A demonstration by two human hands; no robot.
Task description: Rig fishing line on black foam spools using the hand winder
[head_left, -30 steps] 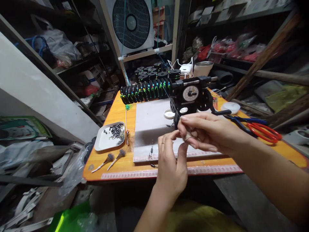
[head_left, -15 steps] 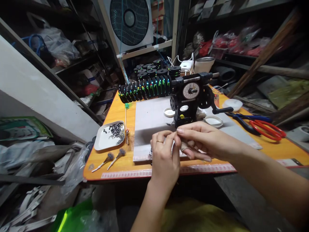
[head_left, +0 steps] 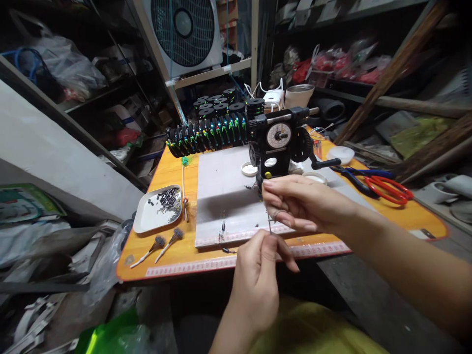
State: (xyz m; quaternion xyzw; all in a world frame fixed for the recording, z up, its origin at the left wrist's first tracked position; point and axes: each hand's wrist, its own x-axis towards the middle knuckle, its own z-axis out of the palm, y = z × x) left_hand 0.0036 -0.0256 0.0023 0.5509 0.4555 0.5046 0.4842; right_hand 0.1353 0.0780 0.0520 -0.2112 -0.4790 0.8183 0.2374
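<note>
My left hand (head_left: 260, 275) is low in front of the table edge, thumb and index finger pinched on the lower end of a thin dark strand (head_left: 270, 225). The strand rises to my right hand (head_left: 295, 204), whose fingers are closed around its upper part. What lies inside the right fingertips is too small to make out. Behind the right hand stands a black hand-cranked winding machine (head_left: 282, 147), with a row of black spools (head_left: 210, 133) carrying bright green and yellow bits on its shaft. Small black pieces (head_left: 223, 227) on thin line lie on the white board (head_left: 214, 187).
A white tray (head_left: 139, 221) of small black cylinders stands at the left, with two grey-tipped bundles (head_left: 173, 237) before it. Red-handled scissors (head_left: 391, 191) and blue-handled pliers (head_left: 376, 173) lie at the right. A measuring tape (head_left: 184, 268) runs along the front edge.
My hands have moved apart: the left went down towards me and the right stayed higher, with the thin strand now showing between them. The view has shifted slightly to the right.
</note>
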